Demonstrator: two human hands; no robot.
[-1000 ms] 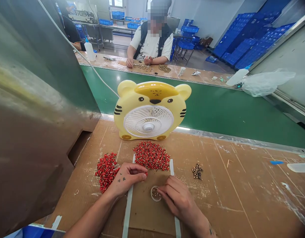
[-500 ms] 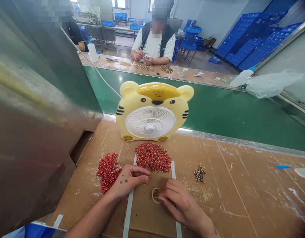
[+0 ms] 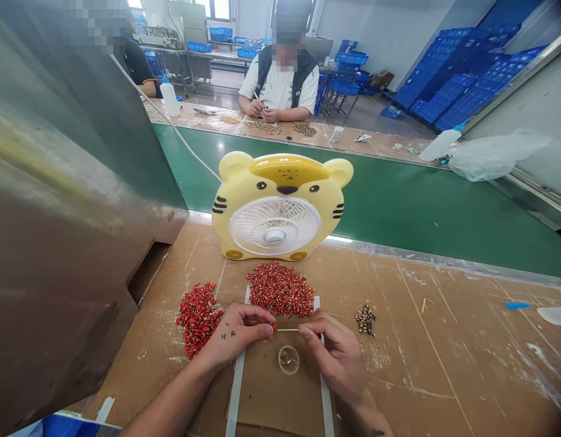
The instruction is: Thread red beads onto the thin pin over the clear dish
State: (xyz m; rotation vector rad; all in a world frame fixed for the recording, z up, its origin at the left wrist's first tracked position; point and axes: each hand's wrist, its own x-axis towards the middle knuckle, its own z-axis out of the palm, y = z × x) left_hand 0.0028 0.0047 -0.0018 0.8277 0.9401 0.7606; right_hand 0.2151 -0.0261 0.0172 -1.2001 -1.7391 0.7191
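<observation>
Between thumb and fingers, my left hand (image 3: 244, 332) pinches a small red piece (image 3: 274, 326), mostly covered by the fingertips. My right hand (image 3: 333, 346) is closed on a thin wooden stick (image 3: 288, 329), held level with its tip at the red piece. Just below the stick, a small clear round cup (image 3: 288, 360) with a little see-through content sits on a brown board (image 3: 280, 400). Beyond my hands lies a heap of small red pieces with pale and dark ends (image 3: 280, 290). Another red heap (image 3: 198, 318) lies left of my left hand.
A yellow tiger-faced fan (image 3: 278, 206) stands behind the heaps. To the right is a small pile of black and gold bits (image 3: 366, 320). A metal housing (image 3: 80, 182) rises at left. Across the green strip (image 3: 399, 212), a person (image 3: 280, 85) works at the far bench.
My right hand has lifted the stick out of the clear cup and moved it up to the red piece in my left hand. My left hand has stayed nearly still.
</observation>
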